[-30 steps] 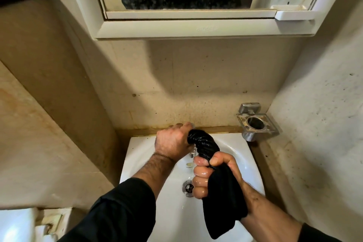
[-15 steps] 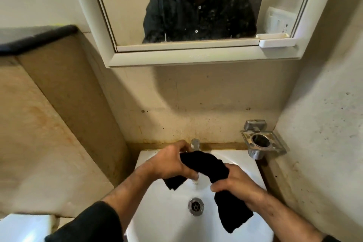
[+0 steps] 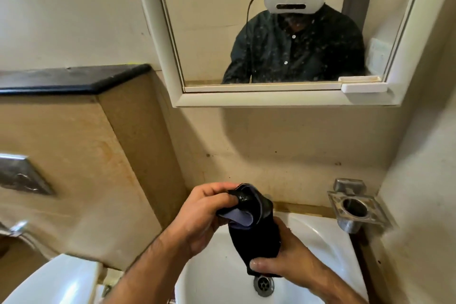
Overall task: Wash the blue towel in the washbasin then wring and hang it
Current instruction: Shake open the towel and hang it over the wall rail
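We held the blue towel bunched above the washbasin, left hand pinching its top, right hand gripping its bottom; wringing seemed underway, hanging next.

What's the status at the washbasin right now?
Left hand grips towel top; right hand grips its bottom. Towel above washbasin, not hung. Nothing obstructing.

Dark towel over a white washbasin

I see the towel near-black with a pale lavender-blue fold, the washbasin glossy white, the mirror frame white, the ledge at upper left black, walls stained beige.
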